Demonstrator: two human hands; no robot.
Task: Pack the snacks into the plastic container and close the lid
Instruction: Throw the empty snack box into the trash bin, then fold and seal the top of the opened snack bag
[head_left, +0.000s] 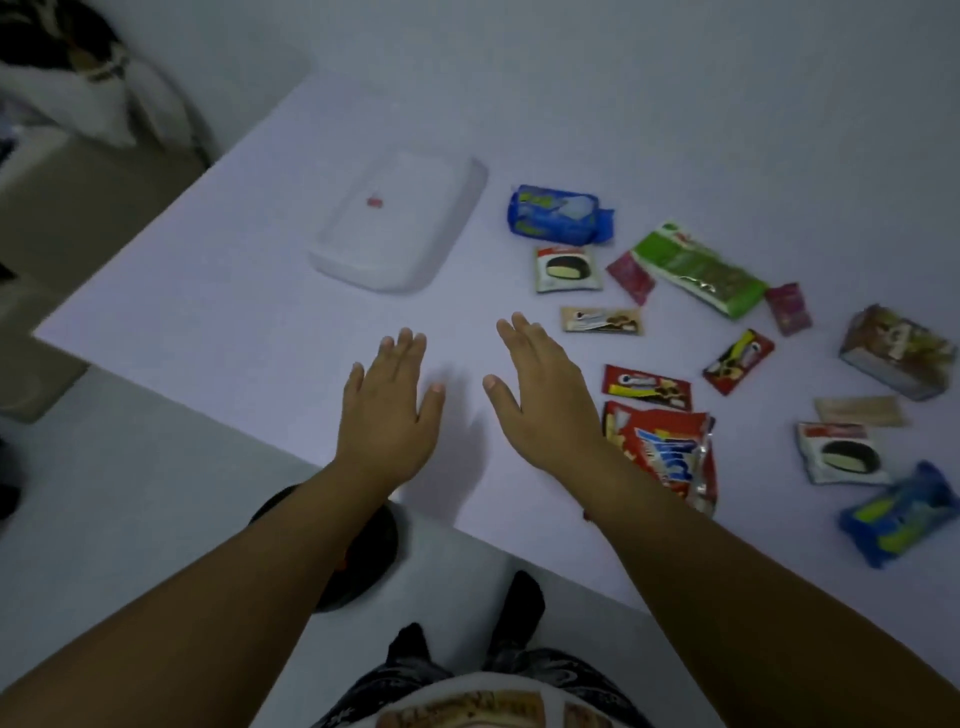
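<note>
A clear plastic container (400, 223) with its lid on lies on the white table, left of the snacks. My left hand (387, 410) and my right hand (540, 395) hover flat over the table's near part, fingers apart, holding nothing. Snack packs lie scattered to the right: a blue pack (558, 214), a green pack (696, 267), a white pie pack (568, 268), a beige bar (600, 319), a red bar (647, 387) and a large red bag (662, 452) just beside my right wrist.
More snacks sit at the far right: a clear box (898, 351), a second pie pack (841, 452), a second blue pack (898, 514). The table's left edge (156, 384) runs diagonally. A black stool (363, 551) stands below it, near my feet.
</note>
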